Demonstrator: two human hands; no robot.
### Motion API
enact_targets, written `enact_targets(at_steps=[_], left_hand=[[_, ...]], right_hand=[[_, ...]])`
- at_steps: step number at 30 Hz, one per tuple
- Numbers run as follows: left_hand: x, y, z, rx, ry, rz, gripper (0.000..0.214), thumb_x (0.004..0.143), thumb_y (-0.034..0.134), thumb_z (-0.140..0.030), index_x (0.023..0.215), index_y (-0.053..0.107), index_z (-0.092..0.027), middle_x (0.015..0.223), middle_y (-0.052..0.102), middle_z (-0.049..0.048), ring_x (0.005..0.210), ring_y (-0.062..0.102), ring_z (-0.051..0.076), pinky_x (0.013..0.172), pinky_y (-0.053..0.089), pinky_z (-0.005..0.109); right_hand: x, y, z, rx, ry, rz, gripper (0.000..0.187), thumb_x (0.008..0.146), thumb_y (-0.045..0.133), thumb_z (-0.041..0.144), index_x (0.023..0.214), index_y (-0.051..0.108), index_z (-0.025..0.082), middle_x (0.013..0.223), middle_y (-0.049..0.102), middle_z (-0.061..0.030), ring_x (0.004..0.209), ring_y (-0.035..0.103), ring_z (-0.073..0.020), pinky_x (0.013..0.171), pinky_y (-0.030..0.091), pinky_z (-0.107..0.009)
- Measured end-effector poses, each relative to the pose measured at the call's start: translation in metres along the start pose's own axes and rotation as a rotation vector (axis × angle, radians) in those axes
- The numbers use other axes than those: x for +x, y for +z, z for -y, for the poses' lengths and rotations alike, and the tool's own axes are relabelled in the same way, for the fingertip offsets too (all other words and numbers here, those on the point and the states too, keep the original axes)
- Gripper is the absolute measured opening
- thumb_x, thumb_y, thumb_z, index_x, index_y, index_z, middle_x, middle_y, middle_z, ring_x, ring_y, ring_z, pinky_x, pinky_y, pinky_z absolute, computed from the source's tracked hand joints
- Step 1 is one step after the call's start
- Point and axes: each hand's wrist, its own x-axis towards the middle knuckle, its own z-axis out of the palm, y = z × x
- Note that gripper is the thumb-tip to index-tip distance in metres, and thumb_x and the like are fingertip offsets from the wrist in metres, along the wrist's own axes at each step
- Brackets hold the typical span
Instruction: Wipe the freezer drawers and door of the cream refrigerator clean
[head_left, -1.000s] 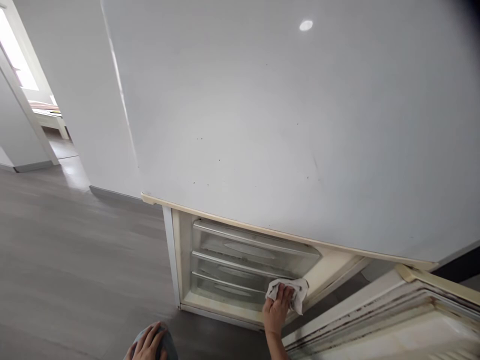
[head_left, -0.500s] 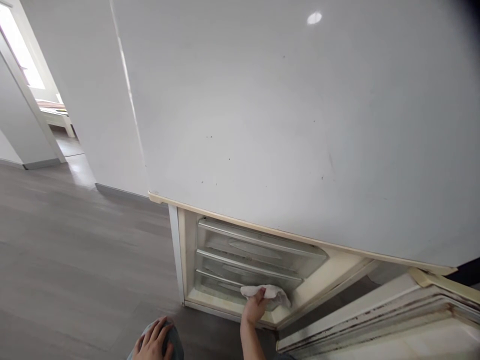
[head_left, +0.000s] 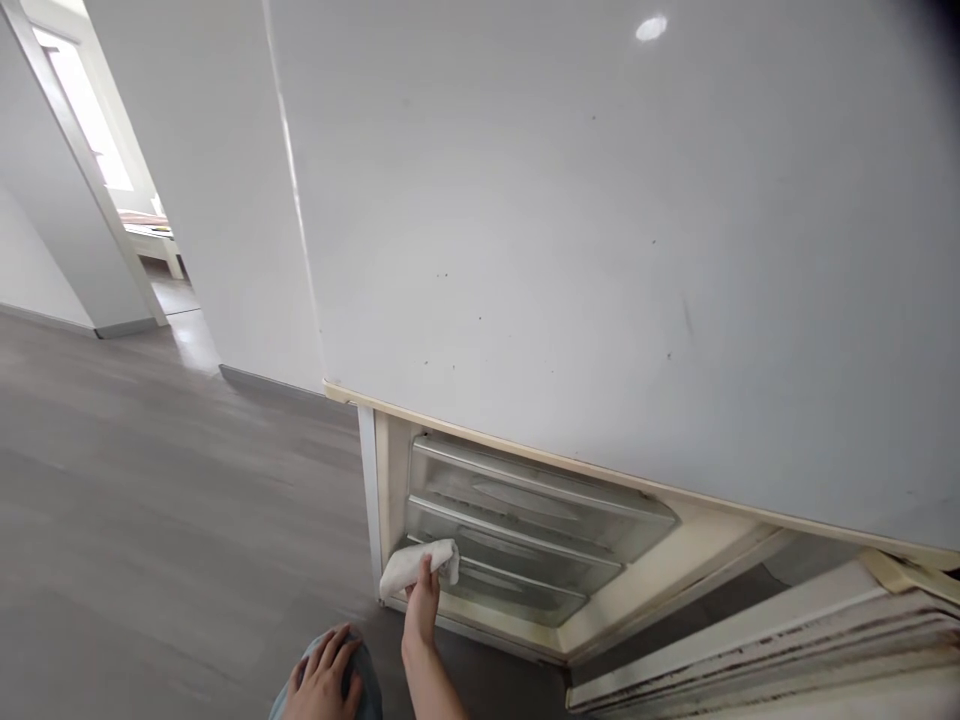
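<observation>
My right hand (head_left: 421, 605) grips a crumpled white cloth (head_left: 417, 567), pressing it against the lower left corner of a refrigerator compartment (head_left: 390, 480). Clear plastic drawers (head_left: 525, 530) with metal-looking front rails are stacked inside, and the cloth touches the lowest ones. My left hand (head_left: 322, 680) rests on my blue denim knee (head_left: 367, 680) at the bottom edge of the view, its fingers spread and holding nothing. A large white refrigerator panel (head_left: 562, 220) with small dark specks and a cream trim (head_left: 570, 462) hangs above the compartment.
At the lower right, an open refrigerator door (head_left: 750, 645) has a gasket with dark grime. Grey wood-look flooring (head_left: 150, 500) spreads to the left, bordered by a white wall (head_left: 202, 180) with grey skirting. A doorway (head_left: 97, 130) leads to a bright room.
My right hand and the cloth have moved left along the drawers to the compartment's lower left corner. The view has also shifted slightly, while my left hand stays on my knee.
</observation>
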Motion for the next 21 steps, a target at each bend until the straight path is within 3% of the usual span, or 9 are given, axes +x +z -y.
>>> enact_targets(at_steps=[2, 5, 9, 11, 13, 15, 18, 21], left_hand=[[0.0, 0.001, 0.0, -0.006, -0.006, -0.01, 0.051, 0.084, 0.035, -0.034, 0.129, 0.057, -0.03, 0.15, 0.046, -0.0008, 0.143, 0.035, 0.024, 0.113, 0.029, 0.048], [0.0, 0.001, -0.002, -0.039, -0.003, 0.007, 0.052, 0.083, 0.037, -0.033, 0.131, 0.055, -0.027, 0.152, 0.044, 0.002, 0.145, 0.031, 0.026, 0.116, 0.024, 0.051], [0.008, -0.001, -0.014, -0.237, -0.005, 0.086, 0.059, 0.073, 0.052, -0.023, 0.132, 0.055, -0.014, 0.156, 0.036, 0.0137, 0.149, 0.011, 0.037, 0.117, -0.003, 0.063], [0.019, 0.0, -0.027, -0.348, 0.003, 0.129, 0.062, 0.067, 0.057, -0.015, 0.128, 0.056, -0.009, 0.152, 0.039, 0.0195, 0.149, 0.011, 0.04, 0.116, -0.011, 0.063], [0.034, 0.004, -0.049, -0.499, 0.029, 0.2, 0.062, 0.065, 0.06, -0.01, 0.127, 0.057, -0.009, 0.145, 0.05, 0.0197, 0.144, 0.028, 0.036, 0.121, 0.002, 0.055], [0.05, 0.008, -0.076, -0.711, 0.038, 0.304, 0.056, 0.07, 0.061, -0.011, 0.125, 0.056, -0.011, 0.134, 0.06, 0.0158, 0.132, 0.048, 0.027, 0.118, 0.026, 0.043], [0.068, 0.015, -0.122, -1.039, -0.074, 0.454, 0.043, 0.084, 0.056, -0.025, 0.126, 0.052, -0.014, 0.126, 0.064, 0.0134, 0.114, 0.061, 0.023, 0.104, 0.044, 0.047], [0.077, 0.016, -0.156, -1.367, -0.183, 0.558, 0.045, 0.089, 0.052, -0.038, 0.13, 0.047, -0.019, 0.134, 0.059, 0.011, 0.107, 0.064, 0.021, 0.095, 0.051, 0.044]], right_hand=[[-0.007, -0.008, 0.011, 0.125, 0.085, 0.024, 0.092, 0.057, 0.051, 0.086, 0.122, 0.053, 0.02, 0.127, 0.062, -0.013, 0.119, 0.058, -0.0286, 0.083, 0.054, -0.037], [-0.019, -0.041, 0.04, 0.355, 0.269, 0.058, 0.081, 0.042, 0.078, 0.067, 0.105, 0.062, 0.019, 0.114, 0.069, -0.011, 0.112, 0.062, -0.0314, 0.078, 0.054, -0.037], [-0.037, -0.099, 0.085, 0.474, 0.415, 0.104, 0.06, 0.045, 0.084, 0.051, 0.092, 0.068, 0.017, 0.098, 0.073, -0.0101, 0.103, 0.065, -0.032, 0.077, 0.054, -0.039], [-0.046, -0.129, 0.099, 0.486, 0.441, 0.081, 0.053, 0.048, 0.084, 0.049, 0.088, 0.07, 0.018, 0.093, 0.074, -0.0091, 0.1, 0.066, -0.0318, 0.078, 0.054, -0.04], [-0.057, -0.156, 0.107, 0.465, 0.453, 0.021, 0.051, 0.048, 0.083, 0.051, 0.086, 0.071, 0.019, 0.091, 0.074, -0.0094, 0.099, 0.066, -0.0324, 0.079, 0.054, -0.041], [-0.068, -0.18, 0.111, 0.413, 0.458, -0.03, 0.052, 0.046, 0.082, 0.055, 0.083, 0.072, 0.02, 0.092, 0.074, -0.0107, 0.101, 0.065, -0.0341, 0.079, 0.054, -0.043], [-0.084, -0.209, 0.112, 0.318, 0.46, -0.094, 0.052, 0.039, 0.077, 0.062, 0.078, 0.073, 0.026, 0.097, 0.073, -0.0117, 0.106, 0.063, -0.0377, 0.076, 0.055, -0.048], [-0.096, -0.234, 0.109, 0.245, 0.465, -0.188, 0.055, 0.037, 0.067, 0.071, 0.075, 0.073, 0.032, 0.102, 0.072, -0.0122, 0.111, 0.06, -0.0401, 0.075, 0.054, -0.053]])
